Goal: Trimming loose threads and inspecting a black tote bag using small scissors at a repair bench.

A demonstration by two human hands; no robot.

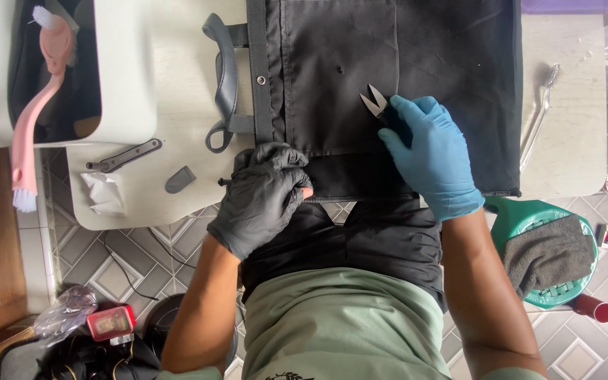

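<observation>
From the head camera, a black bag (388,91) lies flat on the pale bench (564,141), its lower edge hanging over toward the person. The left hand (262,197), in a black glove, pinches the bag's lower hem in its grip. The right hand (434,158), in a blue glove, holds small snips (374,102) with blades parted, resting on the fabric.

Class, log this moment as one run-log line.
left hand: pinching bag edge | right hand: holding snips on bag | table
</observation>
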